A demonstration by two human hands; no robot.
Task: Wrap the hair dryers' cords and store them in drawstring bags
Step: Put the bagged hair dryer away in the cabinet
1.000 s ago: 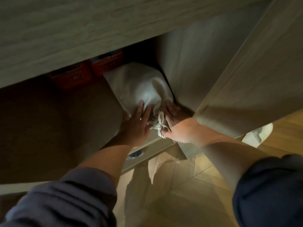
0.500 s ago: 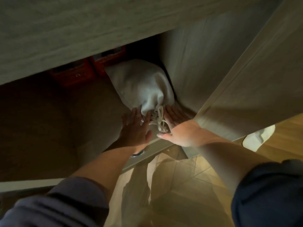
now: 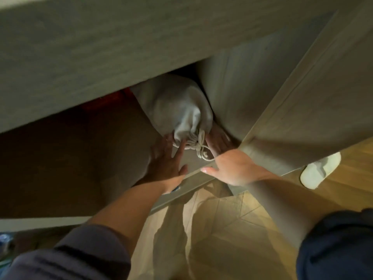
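Reaching forward from dark sleeves nearest the camera, both bare forearms stretch over the tiled floor toward the cabinet shelf, which serves as the landmark for everything else. At the shelf's front edge the left hand lies flat with its fingers spread, their tips touching the left side of the gathered neck of the drawstring bag; its grip is apart, closed on nothing. The right hand sits on the other side of that neck, palm turned inward, fingers straight and loose beside the knotted drawstring, also clamped on nothing. Compared with a second ago, the bag has slid deeper along the shelf toward the back right corner, against the cabinet's inner wall, and both hands have shifted from pressing on the body of the bag to resting only at its tied end. That reads as a push just finished: the bag, presumably holding a dryer with its cord wrapped, though nothing inside can be seen, now lies fully on the shelf with its cord bow trailing toward the front edge. Farther back on the shelf, left of the bag, a red box shows under the overhanging panel. Right of the shelf stands the open cabinet door, with a white slipper on the wooden floor beyond it. For the task, this bag looks stowed, and the hands appear free to withdraw.
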